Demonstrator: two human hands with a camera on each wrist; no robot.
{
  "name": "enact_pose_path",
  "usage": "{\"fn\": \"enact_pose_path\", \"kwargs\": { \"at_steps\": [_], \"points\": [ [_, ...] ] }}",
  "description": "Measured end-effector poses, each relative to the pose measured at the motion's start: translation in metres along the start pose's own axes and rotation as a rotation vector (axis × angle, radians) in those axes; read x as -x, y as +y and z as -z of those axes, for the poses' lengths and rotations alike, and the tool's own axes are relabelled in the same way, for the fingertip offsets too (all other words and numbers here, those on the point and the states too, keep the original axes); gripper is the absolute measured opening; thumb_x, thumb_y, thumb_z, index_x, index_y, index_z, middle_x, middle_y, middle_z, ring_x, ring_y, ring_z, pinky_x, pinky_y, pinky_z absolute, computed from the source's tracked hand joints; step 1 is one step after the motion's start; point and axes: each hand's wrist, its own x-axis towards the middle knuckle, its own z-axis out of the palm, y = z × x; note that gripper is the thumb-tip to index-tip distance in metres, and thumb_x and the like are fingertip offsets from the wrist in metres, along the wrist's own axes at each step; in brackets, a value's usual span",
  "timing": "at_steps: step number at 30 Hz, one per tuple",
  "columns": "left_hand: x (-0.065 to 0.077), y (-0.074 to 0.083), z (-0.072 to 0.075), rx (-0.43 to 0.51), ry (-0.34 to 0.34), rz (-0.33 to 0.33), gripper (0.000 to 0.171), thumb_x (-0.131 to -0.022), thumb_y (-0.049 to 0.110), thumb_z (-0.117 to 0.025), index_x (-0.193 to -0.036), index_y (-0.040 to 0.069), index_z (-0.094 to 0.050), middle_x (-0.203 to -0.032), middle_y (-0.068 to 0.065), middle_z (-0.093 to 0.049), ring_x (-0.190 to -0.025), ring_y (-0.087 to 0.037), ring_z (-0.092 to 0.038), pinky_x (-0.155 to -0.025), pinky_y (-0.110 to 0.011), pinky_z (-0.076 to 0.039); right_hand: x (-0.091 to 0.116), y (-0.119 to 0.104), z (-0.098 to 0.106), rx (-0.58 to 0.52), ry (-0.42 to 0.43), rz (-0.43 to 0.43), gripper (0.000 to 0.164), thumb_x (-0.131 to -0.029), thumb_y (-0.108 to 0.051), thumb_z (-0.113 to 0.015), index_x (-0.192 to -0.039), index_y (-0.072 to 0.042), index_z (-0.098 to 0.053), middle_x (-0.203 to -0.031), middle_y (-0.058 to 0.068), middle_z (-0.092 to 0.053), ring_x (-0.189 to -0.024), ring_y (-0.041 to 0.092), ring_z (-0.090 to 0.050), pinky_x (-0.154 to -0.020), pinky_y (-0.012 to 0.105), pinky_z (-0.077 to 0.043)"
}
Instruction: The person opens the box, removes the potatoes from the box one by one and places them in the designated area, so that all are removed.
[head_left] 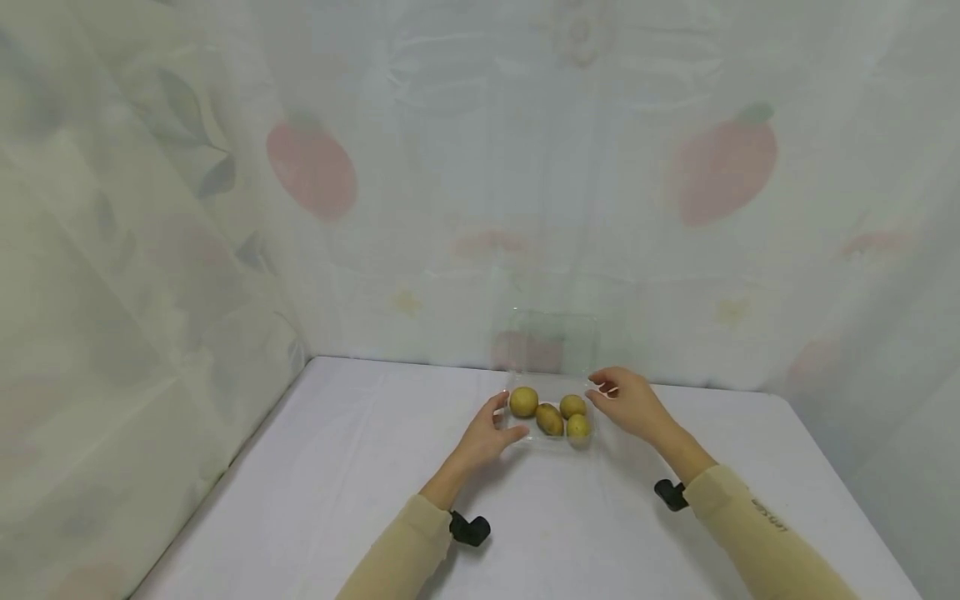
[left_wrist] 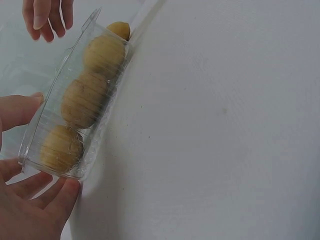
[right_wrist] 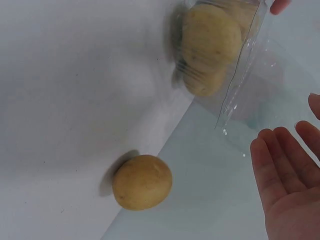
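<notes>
A clear plastic clamshell box holds several yellow-brown potatoes, and its lid stands raised at the back. My left hand grips the box's left end, thumb at the front. In the left wrist view that thumb lies at the rim while the fingers reach around the end wall. Beside the box's right end is my right hand, fingers loosely bent and holding nothing. The right wrist view shows a lone potato on the table outside the box, with the right palm turned up nearby.
A white-covered table lies under everything. Behind it hangs a pale curtain with fruit prints, and another patterned curtain borders the left side. Small black cameras are strapped to both wrists.
</notes>
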Motion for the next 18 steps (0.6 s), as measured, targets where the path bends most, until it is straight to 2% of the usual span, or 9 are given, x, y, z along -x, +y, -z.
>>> {"fn": "enact_pose_path", "kwargs": {
  "at_steps": [4, 10, 18],
  "points": [
    [0.0, -0.001, 0.0, -0.003, -0.003, -0.006, 0.078, -0.092, 0.025, -0.077, -0.157, 0.009, -0.036, -0.156, -0.018, -0.041, -0.139, -0.043, -0.043, -0.109, -0.058, -0.04, -0.002, -0.004, -0.006, 0.002, -0.019, 0.009, 0.03, -0.094, -0.011, -0.07, -0.12, 0.005, -0.068, -0.115, 0.019, -0.07, -0.1, 0.033, -0.067, -0.088, 0.049, -0.056],
    [0.001, -0.001, 0.003, -0.001, 0.002, -0.005, 0.078, -0.092, 0.026, -0.077, -0.157, 0.009, -0.036, -0.156, -0.017, -0.041, -0.139, -0.042, -0.043, -0.11, -0.057, -0.039, -0.005, -0.011, -0.017, 0.06, -0.072, -0.031, 0.031, -0.096, -0.019, -0.069, -0.121, -0.001, -0.069, -0.118, 0.016, -0.07, -0.102, 0.032, -0.068, -0.086, 0.048, -0.056],
    [0.001, -0.001, 0.006, -0.005, 0.007, -0.022, 0.078, -0.092, 0.026, -0.077, -0.156, 0.008, -0.036, -0.156, -0.018, -0.042, -0.138, -0.044, -0.044, -0.109, -0.058, -0.04, -0.01, -0.017, -0.033, 0.009, -0.134, -0.05, 0.033, -0.097, -0.019, -0.067, -0.125, -0.001, -0.068, -0.126, 0.016, -0.066, -0.113, 0.035, -0.063, -0.095, 0.051, -0.053]
  ]
}}
